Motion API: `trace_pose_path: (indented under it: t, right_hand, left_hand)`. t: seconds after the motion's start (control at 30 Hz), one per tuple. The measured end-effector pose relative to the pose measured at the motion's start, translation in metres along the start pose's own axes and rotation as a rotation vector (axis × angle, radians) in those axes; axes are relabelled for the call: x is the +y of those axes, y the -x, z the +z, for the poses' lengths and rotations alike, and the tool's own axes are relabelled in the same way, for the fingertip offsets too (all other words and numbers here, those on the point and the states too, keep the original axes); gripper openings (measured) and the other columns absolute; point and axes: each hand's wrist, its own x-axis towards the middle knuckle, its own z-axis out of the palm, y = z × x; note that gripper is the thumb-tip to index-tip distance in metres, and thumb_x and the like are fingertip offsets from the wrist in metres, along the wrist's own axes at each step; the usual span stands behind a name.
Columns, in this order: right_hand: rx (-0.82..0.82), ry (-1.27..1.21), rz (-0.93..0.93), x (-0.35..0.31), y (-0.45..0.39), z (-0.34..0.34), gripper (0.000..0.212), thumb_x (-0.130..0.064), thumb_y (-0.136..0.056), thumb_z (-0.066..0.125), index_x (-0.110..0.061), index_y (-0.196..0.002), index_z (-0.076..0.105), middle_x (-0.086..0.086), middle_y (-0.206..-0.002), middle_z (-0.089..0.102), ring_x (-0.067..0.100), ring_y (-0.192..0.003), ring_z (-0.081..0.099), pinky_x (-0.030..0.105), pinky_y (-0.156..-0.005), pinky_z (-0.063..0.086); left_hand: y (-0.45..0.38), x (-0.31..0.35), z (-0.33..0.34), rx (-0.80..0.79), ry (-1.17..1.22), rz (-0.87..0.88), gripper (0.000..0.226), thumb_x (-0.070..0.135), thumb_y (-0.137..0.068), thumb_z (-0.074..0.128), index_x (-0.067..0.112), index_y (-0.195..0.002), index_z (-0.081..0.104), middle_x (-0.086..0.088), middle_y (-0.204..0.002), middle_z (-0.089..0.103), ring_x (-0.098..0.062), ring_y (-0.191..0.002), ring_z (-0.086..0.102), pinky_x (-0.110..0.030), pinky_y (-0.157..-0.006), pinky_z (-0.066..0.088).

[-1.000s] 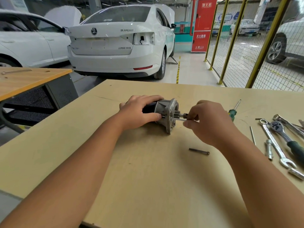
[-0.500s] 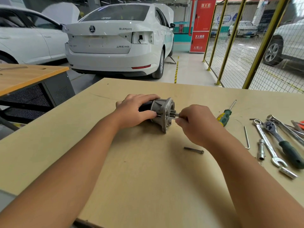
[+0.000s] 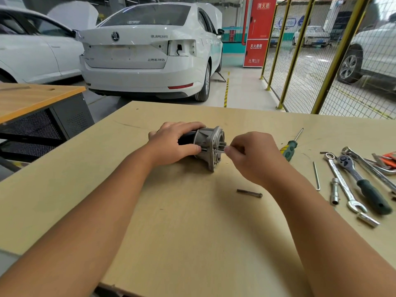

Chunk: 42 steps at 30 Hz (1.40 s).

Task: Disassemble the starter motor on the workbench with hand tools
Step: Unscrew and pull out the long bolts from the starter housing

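The starter motor (image 3: 209, 144) lies on its side on the wooden workbench (image 3: 192, 221), its grey flanged end housing facing right. My left hand (image 3: 174, 143) grips the dark body of the motor from above and behind. My right hand (image 3: 251, 156) pinches a thin metal bolt (image 3: 220, 148) that sticks out of the housing face. A loose long bolt (image 3: 249, 193) lies on the bench in front of the motor, under my right forearm.
Tools lie at the right: a green-yellow screwdriver (image 3: 290, 146), a thin rod (image 3: 316, 175), a socket (image 3: 334, 190), a combination spanner (image 3: 342, 182), a green-handled ratchet (image 3: 364, 183) and orange-handled pliers (image 3: 389, 158). White cars and a yellow mesh fence stand beyond the bench.
My right hand has slid a little to the left, closer to the housing, still pinching the bolt. My left hand keeps its grip on the motor.
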Motion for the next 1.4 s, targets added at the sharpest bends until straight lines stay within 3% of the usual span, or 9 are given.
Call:
trace_pose_path:
  t: [0.13,0.43,0.53,0.77,0.93,1.03,1.13,1.23,1.4]
  right_hand:
    - [-0.091,0.068,0.006,0.004,-0.004,-0.003,0.028,-0.028,-0.099,0.059,-0.013,-0.077,0.067,0.002,-0.077,0.059,0.019,-0.073,0.049,0.026,-0.056,0.033]
    - [-0.019,0.211,0.029,-0.002,0.003,-0.002,0.016,-0.043,-0.090,0.070,-0.031,-0.084,0.062,-0.011,-0.091,0.057,0.020,-0.089,0.053,0.042,-0.080,0.043]
    - [-0.035,0.058,0.037,-0.001,0.003,-0.003,0.014,-0.039,-0.091,0.069,-0.028,-0.085,0.062,-0.006,-0.087,0.062,0.022,-0.084,0.057,0.037,-0.071,0.050]
    - [-0.164,0.055,0.035,0.006,-0.003,-0.010,0.029,-0.026,-0.103,0.052,-0.011,-0.082,0.065,0.002,-0.074,0.057,0.021,-0.072,0.048,0.026,-0.054,0.033]
    - [-0.079,0.219,0.040,0.003,0.001,-0.007,0.013,-0.037,-0.096,0.062,-0.027,-0.088,0.066,-0.008,-0.088,0.058,0.023,-0.090,0.053,0.042,-0.080,0.041]
    - [-0.037,0.240,0.046,0.003,0.002,-0.007,0.014,-0.041,-0.091,0.068,-0.030,-0.085,0.062,-0.011,-0.091,0.061,0.021,-0.090,0.056,0.044,-0.083,0.043]
    - [-0.067,0.019,0.063,0.005,0.002,-0.008,0.012,-0.037,-0.092,0.067,-0.028,-0.086,0.063,-0.005,-0.086,0.063,0.021,-0.080,0.058,0.035,-0.069,0.050]
    - [-0.096,-0.033,0.044,0.005,0.002,-0.010,0.021,-0.034,-0.099,0.058,-0.022,-0.085,0.066,-0.006,-0.073,0.058,0.010,-0.069,0.051,0.026,-0.054,0.034]
    - [-0.144,0.076,0.065,0.008,-0.002,-0.012,0.027,-0.031,-0.101,0.057,-0.012,-0.086,0.069,0.001,-0.076,0.057,0.017,-0.070,0.048,0.030,-0.056,0.034]
  left_hand:
    - [0.000,0.000,0.000,-0.006,0.000,0.001,0.058,0.066,-0.075,0.055,0.073,-0.131,0.039,0.034,-0.136,0.052,-0.010,-0.135,0.032,-0.048,-0.102,0.024]
    - [0.000,0.000,-0.001,-0.005,-0.001,-0.001,0.058,0.063,-0.077,0.055,0.074,-0.130,0.037,0.033,-0.137,0.052,-0.009,-0.135,0.031,-0.044,-0.098,0.021]
    - [0.000,0.001,-0.001,-0.005,-0.005,0.002,0.059,0.063,-0.077,0.055,0.070,-0.134,0.040,0.033,-0.136,0.053,-0.010,-0.135,0.032,-0.045,-0.097,0.022]
    - [0.000,0.001,-0.001,-0.005,-0.009,-0.001,0.058,0.062,-0.077,0.055,0.071,-0.133,0.040,0.033,-0.136,0.053,-0.010,-0.134,0.032,-0.044,-0.096,0.022]
    - [0.001,0.001,-0.001,-0.008,-0.006,-0.005,0.058,0.063,-0.077,0.055,0.071,-0.132,0.039,0.034,-0.136,0.052,-0.010,-0.135,0.032,-0.044,-0.096,0.022]
    - [0.001,0.001,-0.002,-0.010,-0.006,-0.009,0.058,0.063,-0.077,0.055,0.073,-0.131,0.038,0.033,-0.136,0.052,-0.010,-0.135,0.032,-0.045,-0.098,0.023]
    - [0.001,0.001,-0.001,-0.012,-0.009,-0.012,0.057,0.063,-0.077,0.054,0.073,-0.131,0.038,0.034,-0.136,0.052,-0.010,-0.135,0.032,-0.045,-0.098,0.022]
    - [0.000,0.001,-0.001,-0.011,-0.004,-0.012,0.056,0.063,-0.078,0.054,0.074,-0.130,0.038,0.036,-0.134,0.052,-0.010,-0.134,0.032,-0.045,-0.097,0.022]
    - [0.000,0.000,0.000,-0.004,-0.003,-0.002,0.056,0.063,-0.078,0.055,0.072,-0.131,0.041,0.036,-0.131,0.053,-0.011,-0.134,0.034,-0.049,-0.100,0.025]
